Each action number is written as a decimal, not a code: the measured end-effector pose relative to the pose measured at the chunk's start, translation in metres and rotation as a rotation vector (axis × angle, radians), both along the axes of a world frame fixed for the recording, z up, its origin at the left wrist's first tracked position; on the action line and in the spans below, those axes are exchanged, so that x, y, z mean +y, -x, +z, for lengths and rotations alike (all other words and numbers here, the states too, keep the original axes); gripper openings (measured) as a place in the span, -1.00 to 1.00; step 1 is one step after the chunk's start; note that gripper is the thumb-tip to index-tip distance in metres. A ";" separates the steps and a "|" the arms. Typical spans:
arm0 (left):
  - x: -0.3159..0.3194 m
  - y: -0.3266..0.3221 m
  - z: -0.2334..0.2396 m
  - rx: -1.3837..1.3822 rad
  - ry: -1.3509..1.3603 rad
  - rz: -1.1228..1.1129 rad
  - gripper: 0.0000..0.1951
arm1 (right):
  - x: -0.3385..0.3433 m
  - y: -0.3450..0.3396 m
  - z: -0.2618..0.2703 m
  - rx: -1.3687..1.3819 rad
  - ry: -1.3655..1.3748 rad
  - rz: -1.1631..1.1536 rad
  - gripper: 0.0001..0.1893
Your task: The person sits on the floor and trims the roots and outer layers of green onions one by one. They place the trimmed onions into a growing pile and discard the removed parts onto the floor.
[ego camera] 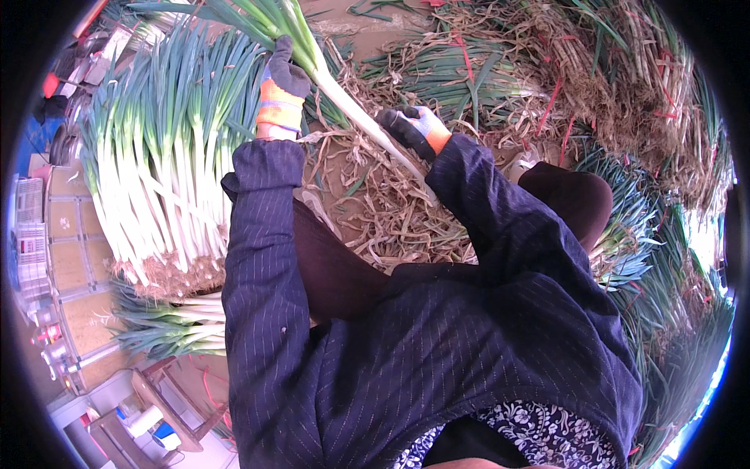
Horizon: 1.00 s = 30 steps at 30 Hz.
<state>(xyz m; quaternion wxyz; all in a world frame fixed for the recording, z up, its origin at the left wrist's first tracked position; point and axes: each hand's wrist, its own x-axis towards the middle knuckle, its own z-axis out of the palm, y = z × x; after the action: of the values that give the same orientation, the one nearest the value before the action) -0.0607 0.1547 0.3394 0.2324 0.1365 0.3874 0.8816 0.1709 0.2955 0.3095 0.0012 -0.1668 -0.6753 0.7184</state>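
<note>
My left hand (284,88), in a dark-palmed work glove with an orange cuff, grips a long green onion (351,108) near the base of its green leaves. The stalk slants down to the right, its white root end near my right sleeve. My right hand (410,126), gloved alike, is curled just to the right of the white stalk; whether its fingers touch or hold anything is hidden. Beside my left arm lies a thick pile of cleaned green onions (170,176), white stems and roots towards me.
Dry peeled leaves (404,217) litter the floor between my legs. Tied bundles of untrimmed onions (615,76) with red string are heaped at the right. More onions (181,322) lie below the left pile. A wooden stool or frame (170,404) stands at the lower left.
</note>
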 end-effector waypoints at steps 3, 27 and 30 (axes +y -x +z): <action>-0.001 0.002 -0.002 -0.064 -0.077 -0.028 -0.63 | -0.001 -0.006 0.001 0.062 0.007 0.059 -0.70; -0.006 0.000 0.004 -0.004 -0.080 0.038 -0.59 | 0.002 -0.050 0.008 -0.045 0.119 0.031 -0.62; -0.005 -0.001 0.004 -0.008 -0.139 0.009 -0.58 | -0.003 -0.055 0.010 -0.029 0.222 -0.053 -0.70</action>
<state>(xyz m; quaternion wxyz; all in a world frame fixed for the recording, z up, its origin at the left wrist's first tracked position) -0.0597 0.1497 0.3434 0.2199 0.1470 0.3247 0.9081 0.2260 0.2929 0.3198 -0.0078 -0.1941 -0.5867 0.7861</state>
